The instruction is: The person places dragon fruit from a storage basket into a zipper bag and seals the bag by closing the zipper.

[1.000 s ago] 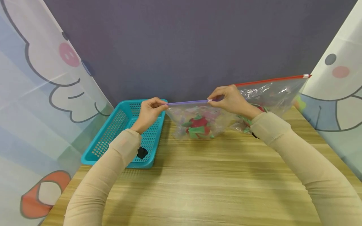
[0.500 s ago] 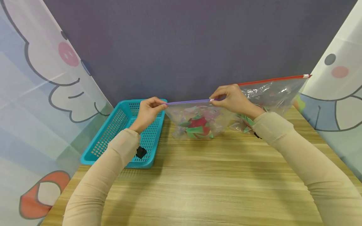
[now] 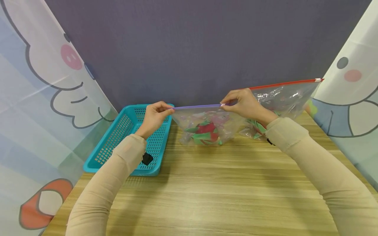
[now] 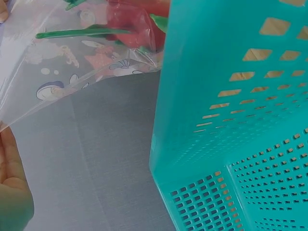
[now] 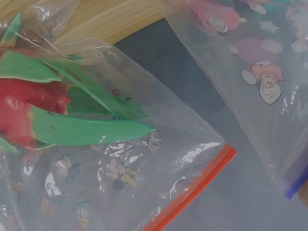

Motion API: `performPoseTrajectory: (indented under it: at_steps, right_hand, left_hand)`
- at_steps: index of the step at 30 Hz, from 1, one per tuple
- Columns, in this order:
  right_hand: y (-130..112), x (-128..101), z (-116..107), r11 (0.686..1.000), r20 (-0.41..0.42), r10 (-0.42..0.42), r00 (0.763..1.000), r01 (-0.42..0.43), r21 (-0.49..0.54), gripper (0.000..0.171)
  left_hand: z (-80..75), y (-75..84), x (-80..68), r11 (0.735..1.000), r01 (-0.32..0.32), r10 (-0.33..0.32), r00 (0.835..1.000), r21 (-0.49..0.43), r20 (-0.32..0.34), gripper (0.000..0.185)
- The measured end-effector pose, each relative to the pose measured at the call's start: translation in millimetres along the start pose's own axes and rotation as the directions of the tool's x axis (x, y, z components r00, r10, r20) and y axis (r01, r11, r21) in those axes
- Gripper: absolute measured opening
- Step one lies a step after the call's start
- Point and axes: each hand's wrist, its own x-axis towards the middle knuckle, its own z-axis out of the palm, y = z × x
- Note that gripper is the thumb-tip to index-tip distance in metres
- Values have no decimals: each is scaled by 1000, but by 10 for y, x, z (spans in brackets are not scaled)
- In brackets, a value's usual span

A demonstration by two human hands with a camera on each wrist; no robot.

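Head view, left to right: teal basket (image 3: 130,141) on the counter (image 3: 206,190), left hand (image 3: 155,116) pinching the purple zip strip (image 3: 196,107) of the clear zip bag (image 3: 206,126). Right hand (image 3: 245,104) pinching the slider, nudged slightly rightward since a second ago, nearly at the end; seal judged almost closed. Bag upright, bottom resting on the counter, red-and-green toy (image 3: 205,131) inside; red-zip bag (image 3: 283,96) behind.

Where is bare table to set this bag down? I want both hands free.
The near half of the table, between the two sleeves, is bare wood. The back is crowded: basket left, purple-zip bag centre, red-zip bag right.
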Motion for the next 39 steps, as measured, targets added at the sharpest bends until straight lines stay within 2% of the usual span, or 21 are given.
performPoseTrajectory:
  at_steps: [21, 27, 39]
  right_hand:
    - [49, -13, -63, 998, -18, -29, 999, 28, -52, 6]
    - [67, -40, -92, 998, -26, -4, 1000, 2, -60, 6]
    - [78, -76, -127, 999, -33, 10, 999, -11, -51, 5]
  left_hand:
    - [-24, 10, 5, 1000, 9, -9, 1000, -4, -1, 8]
    - [-31, -5, -5, 1000, 25, -25, 1000, 1, 3, 13]
    - [-50, -17, -17, 1000, 23, -23, 1000, 11, -10, 8]
